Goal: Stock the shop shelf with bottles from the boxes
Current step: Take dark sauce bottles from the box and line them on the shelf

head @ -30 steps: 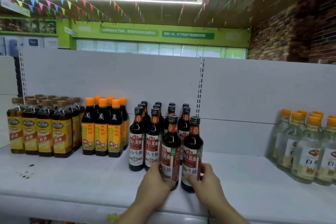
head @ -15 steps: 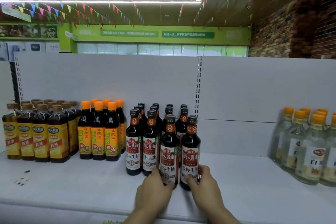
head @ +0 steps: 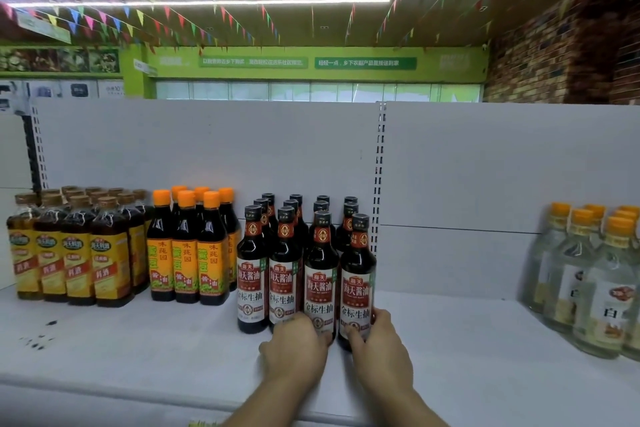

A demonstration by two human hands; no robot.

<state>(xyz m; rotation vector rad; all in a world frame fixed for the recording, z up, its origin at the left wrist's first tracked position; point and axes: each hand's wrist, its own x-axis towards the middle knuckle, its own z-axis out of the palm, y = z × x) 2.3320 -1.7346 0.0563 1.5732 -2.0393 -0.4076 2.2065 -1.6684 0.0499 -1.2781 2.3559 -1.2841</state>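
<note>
Several dark soy sauce bottles with red-and-white labels stand in rows on the white shelf [head: 138, 350]. My left hand [head: 294, 348] wraps the base of the third front bottle [head: 320, 282]. My right hand [head: 377, 345] grips the base of the rightmost front bottle [head: 356, 288]. Both bottles stand upright on the shelf, level with the two front bottles [head: 268, 281] to their left. No box is in view.
Orange-capped dark bottles [head: 187, 250] and yellow-labelled bottles [head: 69, 253] stand to the left. Clear bottles with orange caps [head: 588, 277] stand at the far right. Bare shelf lies between them and the soy sauce group. A slotted upright [head: 380, 166] divides the white back panel.
Both hands have pushed their two bottles back along the shelf, until they stand in line with the front row. The hands stay on the bottle bases.
</note>
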